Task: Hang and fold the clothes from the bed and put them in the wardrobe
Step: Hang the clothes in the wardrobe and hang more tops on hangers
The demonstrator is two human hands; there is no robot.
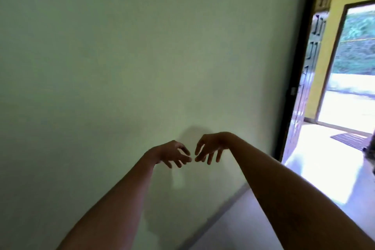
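Seemingly between garments: the bare left hand and right hand hang relaxed, holding nothing, before a plain pale-green wall, with a dark wooden door at 3 o'clock. The clothes, bed and wardrobe are out of view; next, turn to find them

Left hand is up at the middle, wrist bent, fingers loose and spread, drooping down and inward. Right hand is just beside it, a touch higher, fingers splayed downward the same way. Fingertips nearly meet; touching or apart, I can't tell.
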